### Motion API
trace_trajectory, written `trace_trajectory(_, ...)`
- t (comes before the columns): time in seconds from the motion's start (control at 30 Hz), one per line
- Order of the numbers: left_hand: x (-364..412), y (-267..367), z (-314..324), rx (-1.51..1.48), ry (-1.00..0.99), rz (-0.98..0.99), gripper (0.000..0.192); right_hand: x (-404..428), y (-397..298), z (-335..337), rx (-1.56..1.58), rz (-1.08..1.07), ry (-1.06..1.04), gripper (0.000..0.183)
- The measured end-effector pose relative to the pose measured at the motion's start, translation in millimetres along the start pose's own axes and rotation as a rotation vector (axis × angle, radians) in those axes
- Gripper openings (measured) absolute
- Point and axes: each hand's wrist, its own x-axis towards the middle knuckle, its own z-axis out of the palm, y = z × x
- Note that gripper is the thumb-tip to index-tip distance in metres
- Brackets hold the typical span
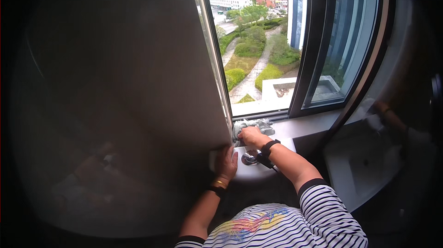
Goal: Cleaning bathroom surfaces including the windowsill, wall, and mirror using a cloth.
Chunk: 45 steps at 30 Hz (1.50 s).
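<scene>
A grey-green cloth [263, 127] lies bunched on the window sill, in the corner beside the dark wall panel. My right hand [252, 136] presses down on it with curled fingers. A white toilet cistern lid [282, 144] with a round chrome flush button [250, 157] lies below the sill, under my right wrist. Over the lid's left end, my left hand [226, 163] rests upright against the edge of the dark panel, with the thumb apart from the fingers and nothing seen in it. A dark object with a cord hangs by my right wrist; I cannot tell what it is.
A tall dark glossy panel [138, 75] fills the left side. Ahead, a dark-framed window [301, 85] stands open onto gardens and buildings far below. The pale sill [308, 123] runs right. Farther right, a mirror-like surface shows a white basin [367, 165] and a reflected arm.
</scene>
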Motion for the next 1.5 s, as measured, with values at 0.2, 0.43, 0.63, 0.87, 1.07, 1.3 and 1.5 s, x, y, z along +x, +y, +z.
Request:
trace_trajectory(0.2, 9, 8, 7, -0.031, -0.011, 0.036, 0.024, -40, 46, 21, 0.325, -0.239, 0.341, 0.024)
trace_trajectory(0.43, 12, 16, 4, -0.022, 0.010, 0.087, 0.021, -154, 204, -13, 0.307, 0.168, 0.554, 0.019)
trace_trajectory(0.63, 16, 21, 4, -0.019, -0.013, 0.090, 0.017, -182, 230, -14, 0.000, 0.900, 0.540, 0.022)
trace_trajectory(0.87, 13, 21, 6, -0.012, 0.010, 0.104, 0.019, -87, 92, 0, 0.312, 0.224, 0.386, 0.024)
trace_trajectory(1.07, 9, 12, 3, 0.002, -0.008, 0.060, 0.021, -106, 78, -51, 1.357, 0.075, 0.510, 0.034)
trace_trajectory(1.3, 13, 19, 5, -0.008, 0.001, 0.084, 0.020, -142, 173, -31, 0.132, 0.625, 0.410, 0.033)
trace_trajectory(1.5, 10, 16, 7, -0.018, 0.013, 0.057, 0.020, -68, 72, -25, 0.113, 0.465, 0.060, 0.055)
